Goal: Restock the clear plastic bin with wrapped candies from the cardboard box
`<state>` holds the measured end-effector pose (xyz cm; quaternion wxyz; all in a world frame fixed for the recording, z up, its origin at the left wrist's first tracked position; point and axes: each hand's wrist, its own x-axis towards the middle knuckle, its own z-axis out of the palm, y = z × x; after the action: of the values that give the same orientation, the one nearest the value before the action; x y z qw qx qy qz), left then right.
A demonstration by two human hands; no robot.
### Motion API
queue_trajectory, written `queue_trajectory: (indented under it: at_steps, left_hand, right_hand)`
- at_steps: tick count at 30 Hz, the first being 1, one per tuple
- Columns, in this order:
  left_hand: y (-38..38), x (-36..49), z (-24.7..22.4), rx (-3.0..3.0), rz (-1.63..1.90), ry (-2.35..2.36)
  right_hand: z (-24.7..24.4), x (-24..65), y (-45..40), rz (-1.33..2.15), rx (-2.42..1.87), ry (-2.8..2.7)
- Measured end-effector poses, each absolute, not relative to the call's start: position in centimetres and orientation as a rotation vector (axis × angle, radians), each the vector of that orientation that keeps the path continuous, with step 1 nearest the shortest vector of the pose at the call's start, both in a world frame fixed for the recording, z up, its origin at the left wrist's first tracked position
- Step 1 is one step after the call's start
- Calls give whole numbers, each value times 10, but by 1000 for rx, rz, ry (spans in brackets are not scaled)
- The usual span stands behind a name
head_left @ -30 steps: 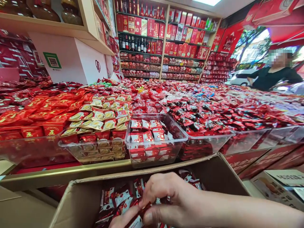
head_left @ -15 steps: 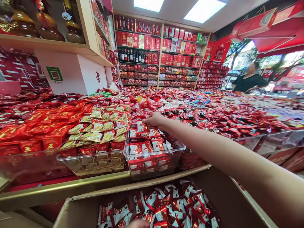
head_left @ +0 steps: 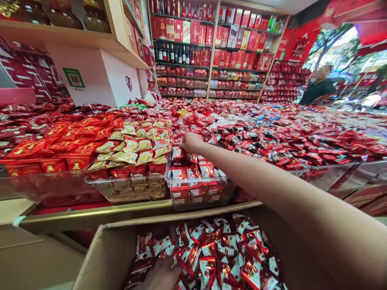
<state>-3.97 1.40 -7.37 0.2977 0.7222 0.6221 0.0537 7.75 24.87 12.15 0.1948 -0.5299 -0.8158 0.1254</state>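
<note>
My right hand (head_left: 192, 143) reaches over the back of a clear plastic bin (head_left: 198, 183) filled with neat rows of small red-and-white candy packets (head_left: 179, 174). Its fingers are curled closed at a candy packet (head_left: 178, 152) at the bin's rear left. My left hand (head_left: 163, 274) is low in an open cardboard box (head_left: 121, 237), among loose packets of the same red-and-white kind (head_left: 208, 268). It is dim and blurred, its fingertips beside a packet, and its grip is unclear.
Left of the bin stands another clear bin (head_left: 127, 189) with gold durian packets, then red packets (head_left: 60, 141). Heaps of red sweets (head_left: 290, 141) lie to the right. A gold rail (head_left: 105, 211) runs along the counter front. A person (head_left: 319, 86) stands at the far right.
My left hand has come further into view in the box, up among the packets. My right hand stays over the bin, more curled. The view has tilted down and shifted left.
</note>
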Motion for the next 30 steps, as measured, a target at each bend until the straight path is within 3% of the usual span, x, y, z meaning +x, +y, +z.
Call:
queue_trajectory:
  at_steps: [5,9,12,15,18,21,25,30]
  left_hand:
    - [6,-38,-68,1996,-137,1667]
    - [6,-37,-65,1985,-56,1667]
    - [10,-40,-65,1912,91,1695]
    - [15,-43,-58,1817,288,1663]
    - [18,-40,-43,1673,503,1588]
    - [18,-29,-28,1496,693,1508]
    - [13,-18,-19,1274,864,1458]
    - [7,-14,-15,1006,994,1385]
  right_hand:
    - [137,83,239,260,-1295,-2203]
    - [152,104,168,299,-803,-2189]
    - [136,132,101,423,-565,-2336]
    - [87,156,62,676,-441,-2595]
    - [25,164,51,927,-792,-2557]
    - [-19,159,51,1432,-1065,-2300]
    - [-31,148,50,2100,-1013,-1762]
    - [-17,143,49,2332,-891,-1481]
